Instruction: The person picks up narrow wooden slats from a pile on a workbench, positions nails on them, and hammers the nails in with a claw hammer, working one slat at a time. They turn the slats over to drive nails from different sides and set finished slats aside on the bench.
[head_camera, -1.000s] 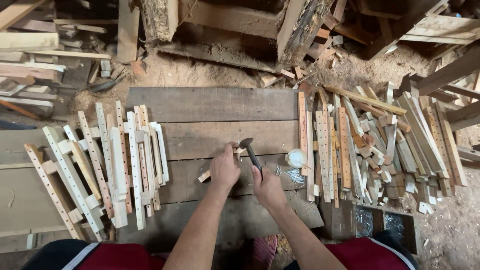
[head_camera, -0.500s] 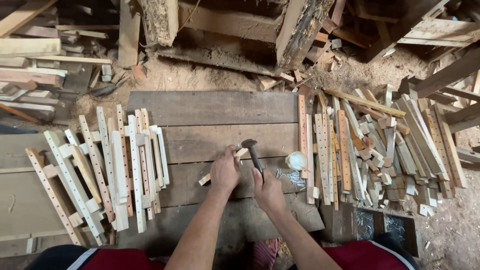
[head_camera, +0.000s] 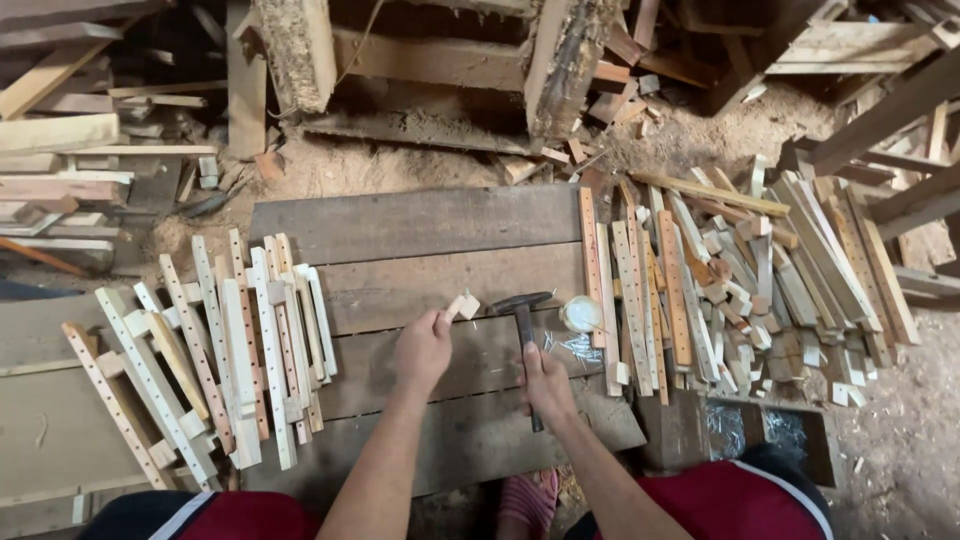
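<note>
Small wood block (head_camera: 463, 305) pinched at left fingers' (head_camera: 443, 320) tips.

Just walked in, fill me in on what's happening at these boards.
A person sits over a few dark planks laid on the sawdust floor. The left hand pinches a small wood block just above the planks. The right hand grips a hammer by its handle, head lying close beside the block. Loose nails and a small white tub sit right of the hammer. Drilled slats are piled on the left, plain wood strips on the right.
</note>
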